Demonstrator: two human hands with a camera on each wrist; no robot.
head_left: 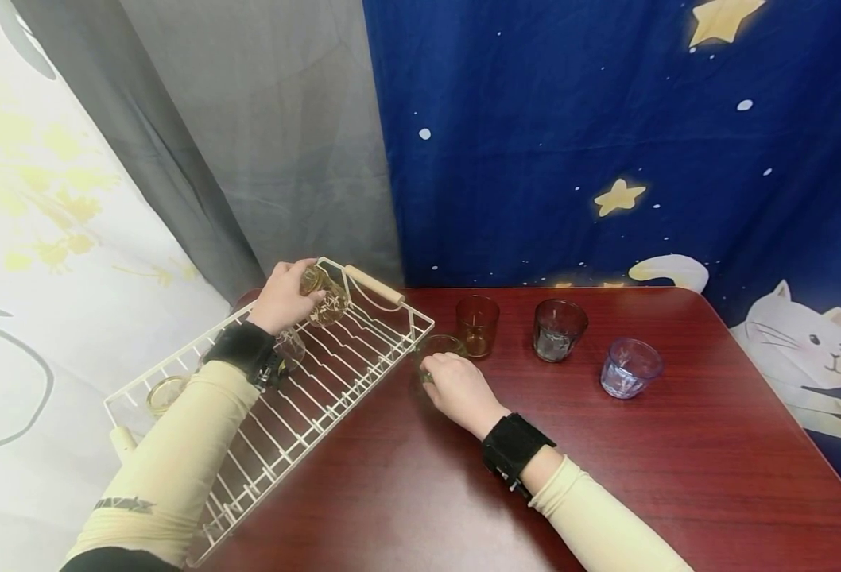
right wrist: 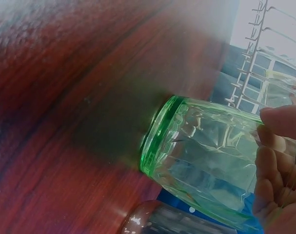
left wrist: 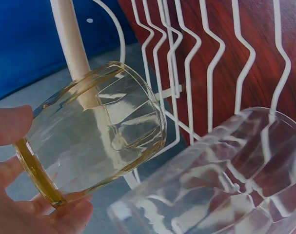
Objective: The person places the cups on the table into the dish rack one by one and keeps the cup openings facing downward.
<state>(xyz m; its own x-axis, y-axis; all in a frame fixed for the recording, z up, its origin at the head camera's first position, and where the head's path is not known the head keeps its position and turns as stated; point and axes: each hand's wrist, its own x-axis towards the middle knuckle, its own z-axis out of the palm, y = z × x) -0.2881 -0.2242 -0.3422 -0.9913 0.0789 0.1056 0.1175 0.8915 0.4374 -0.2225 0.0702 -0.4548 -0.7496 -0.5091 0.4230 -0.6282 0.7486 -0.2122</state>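
Note:
My left hand [head_left: 284, 298] grips an amber-tinted glass [left wrist: 104, 136] around its thick base end, with the glass tilted and its rim toward the wires. This glass is over the far end of a white wire dish rack [head_left: 320, 434]. Beside it in the rack lies a clear glass [left wrist: 235, 180], partly behind my wrist in the head view. Right of the rack, my right hand [head_left: 463, 393] holds a green-tinted glass [right wrist: 211, 146] by the rim, thumb on one side and fingers on the other. The green base is down at the tabletop.
A brown glass [head_left: 478, 326], a dark grey glass [head_left: 560, 330] and a bluish glass [head_left: 629, 369] stand right of my right hand. Another yellowish glass [head_left: 166, 393] is at the rack's near left, partly behind my sleeve. Curtains [head_left: 506, 159] hang behind the table.

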